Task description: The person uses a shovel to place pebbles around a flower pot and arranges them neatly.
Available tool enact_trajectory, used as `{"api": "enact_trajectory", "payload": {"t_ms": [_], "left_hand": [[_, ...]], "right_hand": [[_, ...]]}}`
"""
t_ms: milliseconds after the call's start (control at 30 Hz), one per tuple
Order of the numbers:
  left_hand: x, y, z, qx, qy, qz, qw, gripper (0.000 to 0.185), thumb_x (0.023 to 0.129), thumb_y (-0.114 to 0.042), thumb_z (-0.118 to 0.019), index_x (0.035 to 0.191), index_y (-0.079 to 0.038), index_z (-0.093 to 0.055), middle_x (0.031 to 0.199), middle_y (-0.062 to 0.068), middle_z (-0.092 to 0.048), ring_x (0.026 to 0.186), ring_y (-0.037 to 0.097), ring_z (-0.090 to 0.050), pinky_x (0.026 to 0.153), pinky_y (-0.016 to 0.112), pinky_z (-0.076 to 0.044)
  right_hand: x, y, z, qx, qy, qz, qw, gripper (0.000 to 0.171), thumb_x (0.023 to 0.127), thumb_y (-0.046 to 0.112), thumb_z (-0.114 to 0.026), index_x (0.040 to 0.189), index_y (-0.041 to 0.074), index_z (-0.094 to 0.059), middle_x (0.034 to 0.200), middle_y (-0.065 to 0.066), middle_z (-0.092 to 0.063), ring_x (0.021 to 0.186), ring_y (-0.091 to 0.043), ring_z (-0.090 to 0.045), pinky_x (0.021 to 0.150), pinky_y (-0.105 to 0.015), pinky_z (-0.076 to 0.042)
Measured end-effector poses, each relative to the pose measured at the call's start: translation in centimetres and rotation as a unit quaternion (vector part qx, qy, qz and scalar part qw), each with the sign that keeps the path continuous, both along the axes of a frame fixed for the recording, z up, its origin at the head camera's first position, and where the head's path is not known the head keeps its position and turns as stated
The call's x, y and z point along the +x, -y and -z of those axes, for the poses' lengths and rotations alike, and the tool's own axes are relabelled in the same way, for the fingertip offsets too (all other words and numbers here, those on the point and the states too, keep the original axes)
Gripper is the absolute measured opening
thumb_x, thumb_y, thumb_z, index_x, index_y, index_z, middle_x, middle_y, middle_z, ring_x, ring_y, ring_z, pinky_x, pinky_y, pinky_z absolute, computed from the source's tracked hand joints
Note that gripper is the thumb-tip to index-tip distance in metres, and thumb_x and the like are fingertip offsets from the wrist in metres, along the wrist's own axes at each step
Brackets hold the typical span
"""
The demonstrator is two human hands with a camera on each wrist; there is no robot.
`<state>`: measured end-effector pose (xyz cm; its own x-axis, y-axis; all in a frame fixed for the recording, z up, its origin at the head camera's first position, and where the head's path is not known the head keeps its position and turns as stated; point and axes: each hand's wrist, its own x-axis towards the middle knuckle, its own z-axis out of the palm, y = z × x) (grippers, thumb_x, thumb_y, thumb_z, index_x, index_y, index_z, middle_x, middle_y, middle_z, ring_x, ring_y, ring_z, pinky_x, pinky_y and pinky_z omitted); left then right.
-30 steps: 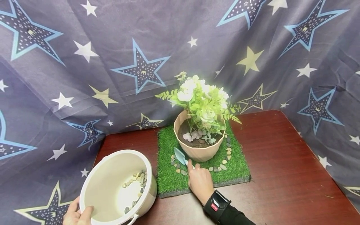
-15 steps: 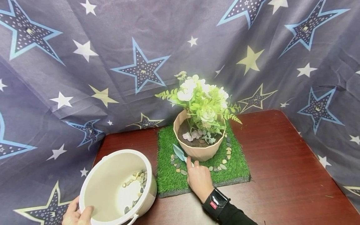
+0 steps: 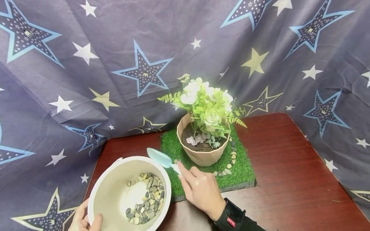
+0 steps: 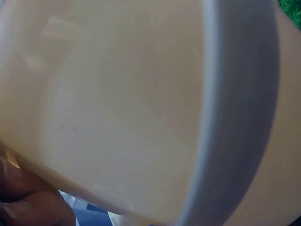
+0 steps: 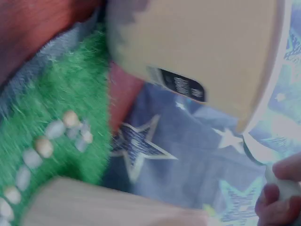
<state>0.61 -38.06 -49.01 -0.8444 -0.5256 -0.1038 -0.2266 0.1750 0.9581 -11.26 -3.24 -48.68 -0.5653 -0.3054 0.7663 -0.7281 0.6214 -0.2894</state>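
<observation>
My left hand point(image 3: 86, 219) grips the near left rim of a cream bucket point(image 3: 105, 195), which leans with its mouth toward me. Grey and tan pebbles point(image 3: 151, 200) lie inside along its right wall. In my right hand point(image 3: 200, 189) is a small trowel point(image 3: 159, 158), pinched by its pale handle. Its light blue blade overlaps the bucket's far right rim in the head view. The right wrist view shows the trowel blade point(image 5: 258, 149) just beside the bucket's rim. The bucket's side point(image 4: 127, 94) fills most of the left wrist view, with fingertips point(image 4: 33, 202) at the lower left.
A peach planter point(image 3: 202, 157) with soil, white flowers point(image 3: 212, 118) and ferns stands on a green turf mat point(image 3: 242, 176). A curved row of stones point(image 3: 233, 155) runs around it. The red-brown table point(image 3: 289, 170) meets a star-patterned curtain point(image 3: 179, 25) behind.
The trowel has risen from the turf beside the planter and moved left to the bucket's rim. The bucket has shifted slightly right and tipped, showing more pebbles inside.
</observation>
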Motion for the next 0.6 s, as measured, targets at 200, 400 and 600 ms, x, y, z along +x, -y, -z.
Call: {"api": "enact_trajectory", "payload": {"t_ms": [200,400,600], "left_hand": [[0.4,-1.4,-0.3,0.006,-0.039,0.02,0.999,0.066,0.092,0.013,-0.05,0.125,-0.044,-0.053,0.081,-0.021,-0.074,0.061,0.002,-0.071,0.048,0.023,-0.058],[0.9,-2.9,-0.8,-0.03,-0.091,0.065,0.9932,0.074,0.09,0.02,-0.049,0.131,-0.041,-0.053,0.085,-0.021,-0.075,0.063,0.0,-0.071,0.046,0.022,-0.056],[1.2,-4.4,-0.8,-0.07,-0.152,0.088,0.982,0.077,0.084,0.029,-0.048,0.139,-0.023,-0.058,0.098,-0.022,-0.074,0.076,-0.004,-0.072,0.05,0.019,-0.057]], "right_hand": [[1.8,0.8,-1.3,0.026,-0.06,-0.053,0.996,0.036,0.105,0.029,-0.053,0.131,0.013,-0.071,0.07,0.008,-0.054,0.048,-0.002,-0.043,0.041,-0.012,-0.032],[2.8,1.8,-0.7,0.157,-0.092,-0.087,0.98,0.044,0.087,0.025,-0.069,0.13,0.016,-0.07,0.078,0.006,-0.06,0.056,-0.005,-0.053,0.043,-0.017,-0.037],[3.3,3.7,-0.5,0.235,-0.1,-0.075,0.964,0.046,0.081,0.023,-0.07,0.127,0.022,-0.072,0.083,0.007,-0.064,0.065,-0.007,-0.057,0.045,-0.022,-0.043]]}}
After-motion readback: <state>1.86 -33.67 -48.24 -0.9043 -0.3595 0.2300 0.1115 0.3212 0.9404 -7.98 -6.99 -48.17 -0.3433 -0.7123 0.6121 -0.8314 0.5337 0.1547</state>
